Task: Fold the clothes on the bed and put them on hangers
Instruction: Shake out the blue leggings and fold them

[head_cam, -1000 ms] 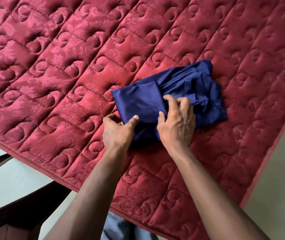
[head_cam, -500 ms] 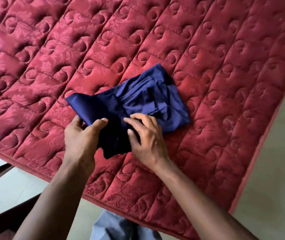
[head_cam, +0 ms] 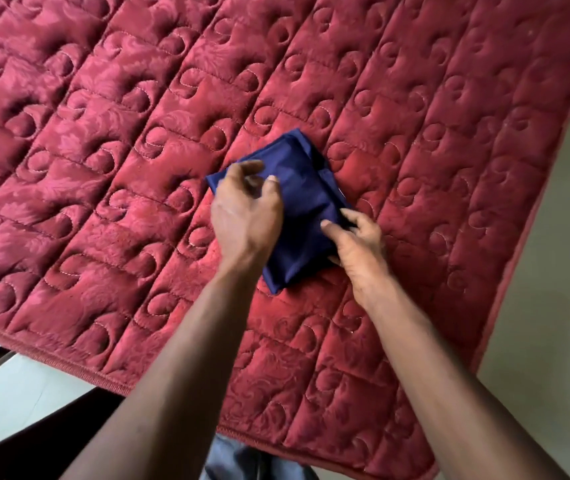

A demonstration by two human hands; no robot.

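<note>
Press the last fold flat and square the edges before lifting toward a hanger. Navy garment (head_cam: 299, 216): compact bundle on the bed (head_cam: 103, 174), near its front edge. Left hand (head_cam: 246, 216): fingers bent over the upper-left corner; blurred, grip undeterminable. Right hand (head_cam: 359, 245): pinching the right edge, thumb on top.

1. The bed (head_cam: 432, 109) has a red quilted top, with stitched squares and a curl pattern, and a corded border along its near edge.
2. Directly on it lies one folded navy cloth (head_cam: 306, 188), a compact flat packet, away from the edges
</note>
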